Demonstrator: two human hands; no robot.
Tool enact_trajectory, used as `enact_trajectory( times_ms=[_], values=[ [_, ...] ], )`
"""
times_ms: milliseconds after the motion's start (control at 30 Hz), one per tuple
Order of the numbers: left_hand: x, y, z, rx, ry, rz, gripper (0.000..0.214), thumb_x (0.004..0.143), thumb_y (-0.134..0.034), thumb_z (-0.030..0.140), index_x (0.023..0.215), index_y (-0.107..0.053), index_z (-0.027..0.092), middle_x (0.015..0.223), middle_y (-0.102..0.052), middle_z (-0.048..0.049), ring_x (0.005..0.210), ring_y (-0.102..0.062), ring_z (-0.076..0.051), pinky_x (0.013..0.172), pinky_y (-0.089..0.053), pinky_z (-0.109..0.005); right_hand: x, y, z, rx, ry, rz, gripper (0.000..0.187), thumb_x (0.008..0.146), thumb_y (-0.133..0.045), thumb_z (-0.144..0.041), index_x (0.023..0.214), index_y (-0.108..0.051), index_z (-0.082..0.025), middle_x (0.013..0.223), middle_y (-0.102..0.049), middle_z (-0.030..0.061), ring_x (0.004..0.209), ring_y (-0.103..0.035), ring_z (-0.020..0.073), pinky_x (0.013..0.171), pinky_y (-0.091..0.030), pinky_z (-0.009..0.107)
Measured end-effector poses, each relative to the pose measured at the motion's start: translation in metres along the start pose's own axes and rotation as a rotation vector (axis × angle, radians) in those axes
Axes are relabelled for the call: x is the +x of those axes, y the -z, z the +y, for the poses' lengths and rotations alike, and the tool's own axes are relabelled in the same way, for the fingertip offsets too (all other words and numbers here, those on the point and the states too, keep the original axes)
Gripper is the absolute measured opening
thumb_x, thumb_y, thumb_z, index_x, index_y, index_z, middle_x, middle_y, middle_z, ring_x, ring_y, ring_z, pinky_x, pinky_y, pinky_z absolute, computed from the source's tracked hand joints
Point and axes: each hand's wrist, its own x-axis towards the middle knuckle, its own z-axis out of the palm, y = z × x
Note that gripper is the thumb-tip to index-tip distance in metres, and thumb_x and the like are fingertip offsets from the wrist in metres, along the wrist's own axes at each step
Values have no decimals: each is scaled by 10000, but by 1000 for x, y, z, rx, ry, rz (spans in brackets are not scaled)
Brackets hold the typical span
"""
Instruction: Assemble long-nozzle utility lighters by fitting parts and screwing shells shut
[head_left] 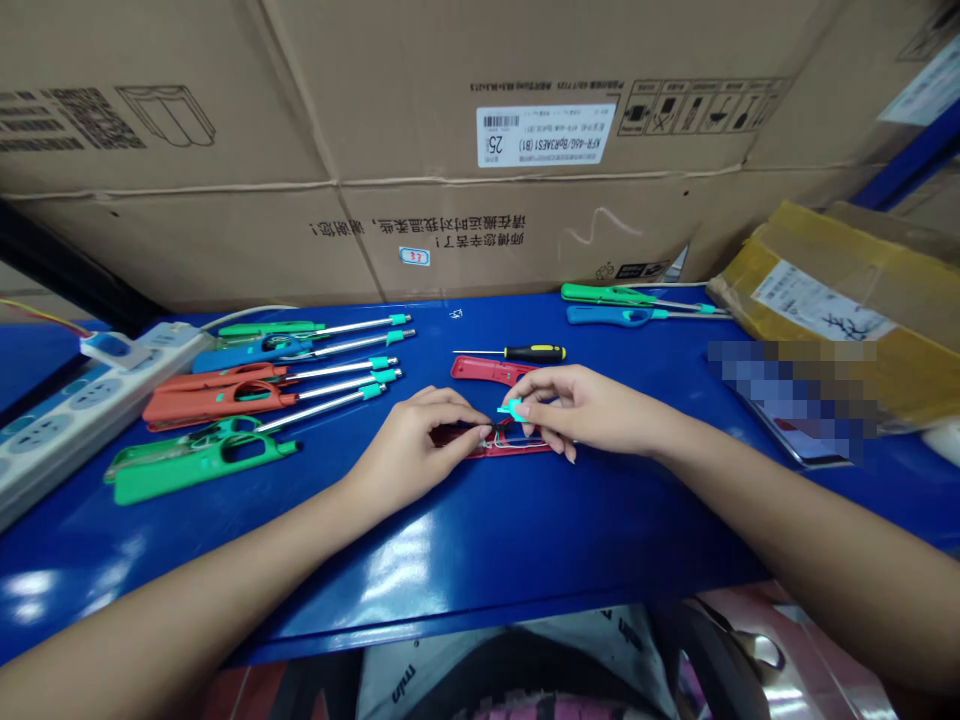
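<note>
My right hand point(559, 408) pinches a small turquoise plastic piece point(514, 408) between thumb and fingers, just above an opened red lighter half point(517, 446). Thin wires and small dark parts show inside that half. My left hand point(424, 440) is closed at the left part of the red half, its thumb and fingertips at a small black part; what exactly it grips is partly hidden. Behind the hands lies another red casing half point(491, 370), and beyond it a screwdriver point(534, 353) with a black and yellow handle.
Several long-necked lighters, among them an orange one point(225, 405) and a green one point(202, 475), lie at left beside a white power strip point(90, 400). A green lighter point(607, 294) and a blue one point(615, 315) lie back right, near a yellow-taped parcel point(795, 250) and a phone point(780, 420). A large carton point(420, 120) stands behind.
</note>
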Motion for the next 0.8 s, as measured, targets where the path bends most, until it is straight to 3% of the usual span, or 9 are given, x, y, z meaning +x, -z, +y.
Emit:
enact_trajectory(
  times_ms=[167, 533, 667, 800],
  values=[
    [-1, 2, 1, -10, -78, 29, 141, 918, -685, 281, 989, -793, 224, 918, -782, -48, 868, -677, -202, 815, -553, -345, -2, 5, -1, -91, -23, -20, 194, 810, -751, -244, 940, -646, -145, 728, -672, -6, 502, -554, 62, 375, -435, 147],
    [-3, 3, 5, -62, -105, 41, 151, 901, -714, 240, 1022, -802, 224, 911, -797, -37, 819, -686, -187, 784, -565, -329, -4, 13, 2, -261, -9, -103, 198, 839, -693, -288, 965, -748, -146, 625, -584, -19, 537, -527, 95, 421, -440, 183],
    [-3, 2, 4, -95, -95, 54, 140, 891, -728, 232, 1008, -806, 230, 912, -800, -32, 819, -686, -184, 776, -569, -325, -1, 12, 7, -316, 70, -81, 229, 855, -678, -301, 996, -765, -143, 625, -576, -28, 503, -449, 69, 446, -366, 187],
    [-3, 0, 5, -121, -73, 74, 134, 888, -736, 231, 1001, -808, 232, 910, -802, -27, 819, -686, -182, 782, -569, -325, 1, 8, 9, -351, 169, -66, 215, 851, -676, -273, 983, -777, -137, 709, -660, 6, 595, -509, 93, 550, -394, 216]
  ],
)
